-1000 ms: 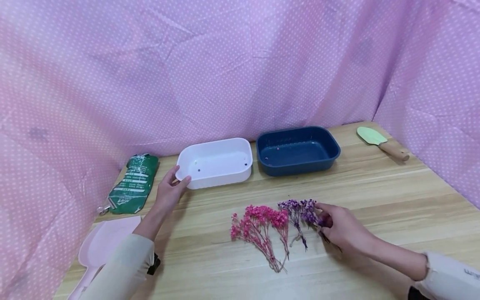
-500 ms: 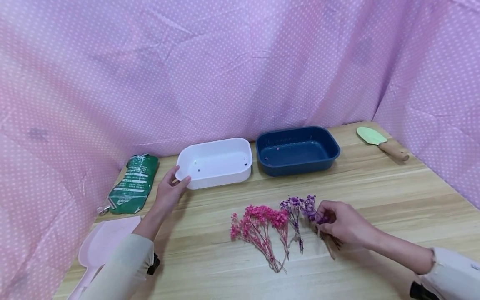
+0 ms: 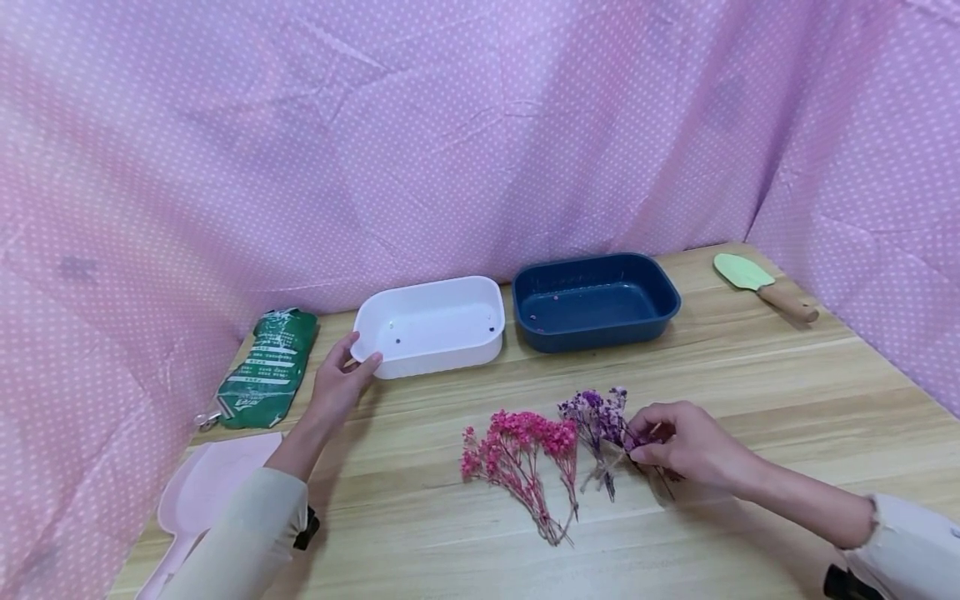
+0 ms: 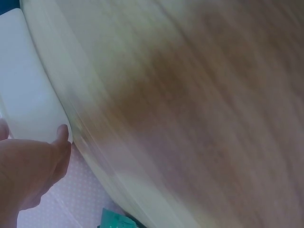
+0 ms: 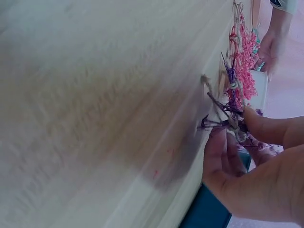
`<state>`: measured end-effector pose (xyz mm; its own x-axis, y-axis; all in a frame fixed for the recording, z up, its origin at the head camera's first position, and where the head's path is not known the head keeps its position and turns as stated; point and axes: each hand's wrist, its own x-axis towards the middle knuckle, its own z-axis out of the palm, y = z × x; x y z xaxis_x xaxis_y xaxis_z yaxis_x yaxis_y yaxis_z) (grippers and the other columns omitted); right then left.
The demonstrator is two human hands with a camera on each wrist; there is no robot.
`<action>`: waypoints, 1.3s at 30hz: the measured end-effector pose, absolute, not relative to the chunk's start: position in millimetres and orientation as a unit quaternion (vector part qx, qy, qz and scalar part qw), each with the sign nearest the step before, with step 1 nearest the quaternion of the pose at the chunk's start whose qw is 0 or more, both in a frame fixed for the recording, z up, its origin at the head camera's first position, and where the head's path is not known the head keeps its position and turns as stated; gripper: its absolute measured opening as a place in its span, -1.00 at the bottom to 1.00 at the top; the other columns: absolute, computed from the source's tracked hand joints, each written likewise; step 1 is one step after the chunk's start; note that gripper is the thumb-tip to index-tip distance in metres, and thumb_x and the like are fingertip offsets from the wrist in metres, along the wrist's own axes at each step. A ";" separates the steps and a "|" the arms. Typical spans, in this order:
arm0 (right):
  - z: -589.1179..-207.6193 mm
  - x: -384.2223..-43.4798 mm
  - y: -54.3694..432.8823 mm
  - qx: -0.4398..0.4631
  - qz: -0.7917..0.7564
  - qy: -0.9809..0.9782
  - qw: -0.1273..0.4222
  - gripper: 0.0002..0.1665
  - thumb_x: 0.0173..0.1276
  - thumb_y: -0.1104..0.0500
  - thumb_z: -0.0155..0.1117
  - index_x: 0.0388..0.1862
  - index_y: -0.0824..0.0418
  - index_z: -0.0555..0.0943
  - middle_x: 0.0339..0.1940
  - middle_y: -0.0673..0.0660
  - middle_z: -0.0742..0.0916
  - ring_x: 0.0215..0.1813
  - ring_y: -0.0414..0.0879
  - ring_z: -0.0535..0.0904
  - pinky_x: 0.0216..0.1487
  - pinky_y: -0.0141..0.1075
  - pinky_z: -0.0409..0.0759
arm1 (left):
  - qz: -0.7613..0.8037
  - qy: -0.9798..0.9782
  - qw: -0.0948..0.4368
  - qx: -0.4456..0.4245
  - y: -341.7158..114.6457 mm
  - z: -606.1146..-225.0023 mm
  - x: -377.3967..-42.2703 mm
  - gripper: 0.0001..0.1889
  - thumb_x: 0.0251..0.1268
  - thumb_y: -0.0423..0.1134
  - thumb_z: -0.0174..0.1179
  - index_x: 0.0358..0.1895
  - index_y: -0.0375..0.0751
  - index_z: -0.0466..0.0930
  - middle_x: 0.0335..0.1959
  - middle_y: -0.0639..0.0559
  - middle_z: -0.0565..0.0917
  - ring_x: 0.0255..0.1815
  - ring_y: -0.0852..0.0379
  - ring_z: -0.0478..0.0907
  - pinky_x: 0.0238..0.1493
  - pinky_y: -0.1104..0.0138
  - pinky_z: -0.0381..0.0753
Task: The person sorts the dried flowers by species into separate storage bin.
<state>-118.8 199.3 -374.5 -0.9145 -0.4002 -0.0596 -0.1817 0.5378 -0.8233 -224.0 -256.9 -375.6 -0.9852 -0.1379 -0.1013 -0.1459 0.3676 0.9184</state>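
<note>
At the near left corner of a white rectangular planter (image 3: 438, 361), my left hand (image 3: 337, 387) holds the wall between thumb and fingers. My right hand (image 3: 693, 446) pinches a small bunch of purple dried flowers (image 3: 617, 414) just above the wooden table, or touching it; I cannot tell which. In the right wrist view, twine (image 5: 232, 124) binds its stems between thumb and fingertips. Another purple bunch (image 3: 588, 412) lies directly left of it, the blossoms overlapping. Further left lie pink dried flower bunches (image 3: 517, 437), their stems toward me.
A dark blue planter (image 3: 600, 337) stands right of the white one, with small specks inside. A green printed bag (image 3: 270, 367) and a pink dustpan (image 3: 213, 479) lie at left. A green trowel (image 3: 783, 302) with a wooden handle lies far right. Pink dotted cloth (image 3: 480, 150) hangs behind.
My right hand has shifted slightly right and toward me, and the purple bunch in its fingers has changed angle. My left hand and the white planter have stayed put.
</note>
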 end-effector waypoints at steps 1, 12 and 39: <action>-373.8 -118.6 199.1 -0.172 -0.456 0.864 0.123 -0.82 0.16 0.24 0.42 -0.23 0.20 0.68 -0.39 0.02 0.69 -0.37 -0.18 0.55 -0.40 -0.38 0.58 | 0.554 0.828 0.003 -0.085 -257.1 -375.7 -224.0 -0.25 0.42 -0.09 0.11 0.55 -0.03 -0.08 0.50 -0.16 0.12 0.38 -0.08 0.25 0.30 0.21 0.41; -381.1 -120.5 198.5 -0.188 -0.480 0.834 0.194 -0.43 0.23 0.25 0.35 0.22 0.40 0.51 -0.32 0.08 0.66 -0.30 -0.17 0.53 -0.34 -0.39 0.57 | 0.554 0.828 0.004 -0.082 -256.5 -375.7 -223.4 -0.24 0.41 -0.07 0.12 0.55 -0.03 -0.08 0.49 -0.16 0.14 0.37 -0.08 0.26 0.29 0.22 0.40; -340.9 -156.1 176.6 -0.071 -0.638 0.746 0.178 -0.34 0.31 0.22 0.32 0.33 0.44 0.37 0.19 0.35 0.59 -0.08 -0.15 0.66 -0.07 -0.31 0.67 | 0.561 0.823 0.007 -0.092 -256.7 -375.1 -224.8 -0.22 0.40 -0.05 0.13 0.55 -0.01 -0.08 0.49 -0.15 0.15 0.35 -0.07 0.28 0.30 0.20 0.41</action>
<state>-156.1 176.6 -340.9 -0.9269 -0.3323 -0.1743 0.1208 0.1757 -0.9770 -224.8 -256.7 -375.1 -0.9829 -0.1443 -0.1147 -0.1596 0.3540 0.9215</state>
